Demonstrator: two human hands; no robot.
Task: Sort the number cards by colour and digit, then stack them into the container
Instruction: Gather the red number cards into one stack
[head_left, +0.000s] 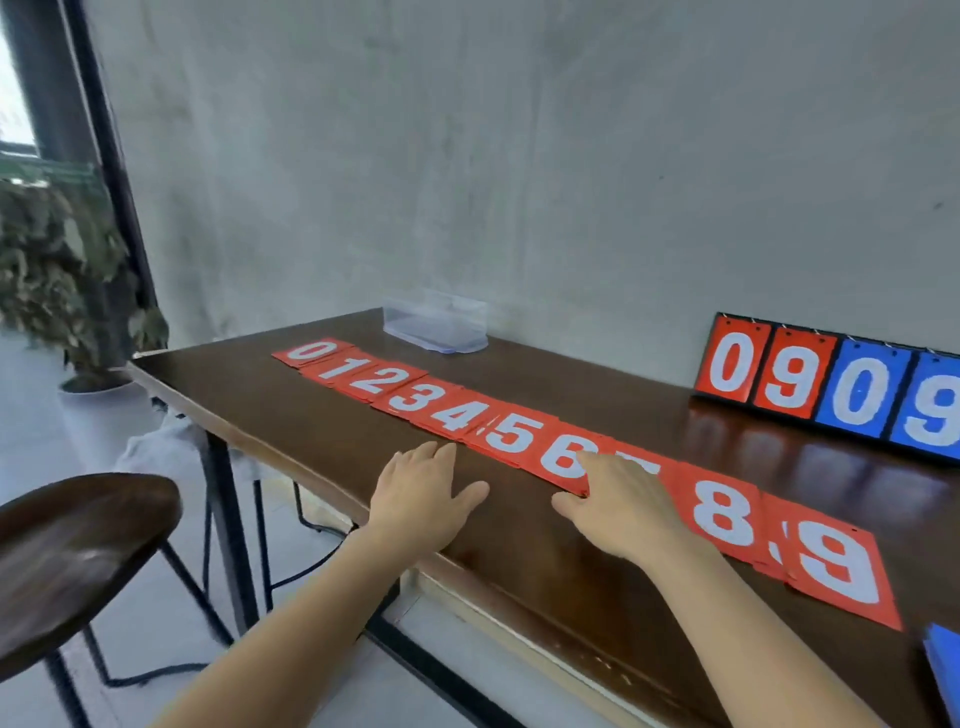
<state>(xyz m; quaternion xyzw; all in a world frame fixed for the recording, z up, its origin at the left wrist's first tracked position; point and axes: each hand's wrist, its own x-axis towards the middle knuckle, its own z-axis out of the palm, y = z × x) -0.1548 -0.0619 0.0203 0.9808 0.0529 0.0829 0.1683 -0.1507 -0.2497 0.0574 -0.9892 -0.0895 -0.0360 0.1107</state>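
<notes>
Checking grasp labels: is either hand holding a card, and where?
No. The left hand lies flat on the dark wooden table; the right hand rests straight-fingered over the red 6 card and red 7 card, thumb at the 6's near edge.

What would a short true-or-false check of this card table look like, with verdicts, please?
1. The red cards lie in a row running 0 to 9. True.
2. The clear container holds stacked cards. False: no cards show in it.
3. The right hand covers part of the 7 card. True.
4. The left hand pinches a card. False: it lies flat on the table, holding nothing.
5. The scoreboard by the wall is all red. False: two panels are red, two blue.
</notes>
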